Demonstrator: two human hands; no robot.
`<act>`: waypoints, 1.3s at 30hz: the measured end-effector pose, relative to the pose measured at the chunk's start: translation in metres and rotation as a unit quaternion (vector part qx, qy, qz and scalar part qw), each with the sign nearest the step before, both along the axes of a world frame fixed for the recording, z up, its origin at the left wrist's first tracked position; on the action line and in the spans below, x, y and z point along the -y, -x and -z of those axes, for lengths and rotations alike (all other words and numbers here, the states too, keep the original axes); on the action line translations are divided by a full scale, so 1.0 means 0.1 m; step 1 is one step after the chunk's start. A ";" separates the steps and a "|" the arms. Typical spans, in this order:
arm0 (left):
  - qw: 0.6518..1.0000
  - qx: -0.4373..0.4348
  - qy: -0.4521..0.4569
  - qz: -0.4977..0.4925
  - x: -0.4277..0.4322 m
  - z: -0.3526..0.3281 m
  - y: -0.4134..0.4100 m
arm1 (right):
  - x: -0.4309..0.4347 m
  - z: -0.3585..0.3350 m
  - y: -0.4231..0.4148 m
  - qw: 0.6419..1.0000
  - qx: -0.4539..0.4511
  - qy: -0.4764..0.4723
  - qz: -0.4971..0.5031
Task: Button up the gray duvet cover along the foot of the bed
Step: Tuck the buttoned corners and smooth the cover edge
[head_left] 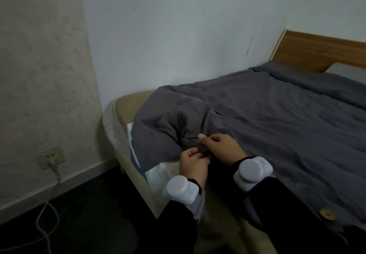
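Observation:
The gray duvet cover is spread over the bed, bunched up at the foot corner near the wall. My left hand and my right hand meet at the cover's foot edge, both pinching the gray fabric between thumb and fingers. Whatever lies between the fingertips is hidden. The white inner duvet shows out of the cover's open edge just left of my left hand. One wooden button sits on the cover's edge at the lower right, beside my right sleeve.
The beige mattress corner is bare at the left, close to the white wall. A wooden headboard stands at the far right. A wall socket with a white cable running onto the dark floor lies at the left.

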State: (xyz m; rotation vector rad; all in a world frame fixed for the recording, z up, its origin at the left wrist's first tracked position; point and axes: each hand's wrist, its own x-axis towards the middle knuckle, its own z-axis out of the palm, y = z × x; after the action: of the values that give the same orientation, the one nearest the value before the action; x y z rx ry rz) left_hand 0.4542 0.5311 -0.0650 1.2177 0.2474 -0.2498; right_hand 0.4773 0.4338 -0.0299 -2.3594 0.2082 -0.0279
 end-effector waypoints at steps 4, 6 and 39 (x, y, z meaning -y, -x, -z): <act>0.998 -0.053 0.017 0.029 0.02 0.00 -0.04 | 0.19 0.05 -0.13 0.998 -0.060 0.035 0.007; 0.995 -0.091 0.021 0.026 -0.05 0.02 -0.13 | 0.24 0.08 -0.17 0.997 -0.063 0.053 -0.004; 0.977 0.090 -0.160 -0.107 -0.58 -0.02 -0.68 | 0.68 0.32 -0.22 0.979 0.009 -0.192 0.061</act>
State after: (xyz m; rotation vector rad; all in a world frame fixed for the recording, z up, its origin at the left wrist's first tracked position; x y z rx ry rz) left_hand 0.5219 0.5891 -0.0631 1.5099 0.2652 0.0934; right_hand 0.4991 0.3660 -0.0619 -1.9588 0.3204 -0.0626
